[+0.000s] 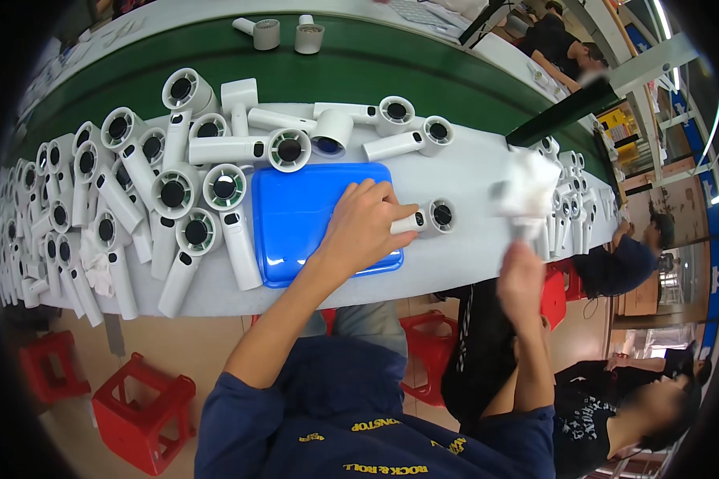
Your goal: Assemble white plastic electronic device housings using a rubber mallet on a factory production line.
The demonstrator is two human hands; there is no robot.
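Note:
My left hand [367, 223] reaches over a blue plastic tray [295, 231], its thumb and index finger closed on the handle of a white handheld fan [441, 215]. That fan's round head, with a dark centre, lies just right of the tray on the pale table covering. To the right my right hand [522, 279] is raised and closed around the narrow lower end of a white thing [529, 185]. Motion smears it; it has a wide top and a grey patch, and its kind cannot be made out.
Many white handheld fans [176, 191] crowd the table's left side; more [566, 203] stand at right. Two fan parts [267, 34] sit on the green conveyor belt [423, 68]. A dark post [563, 116] juts in. Red stools [144, 411] and a person [615, 407] are nearby.

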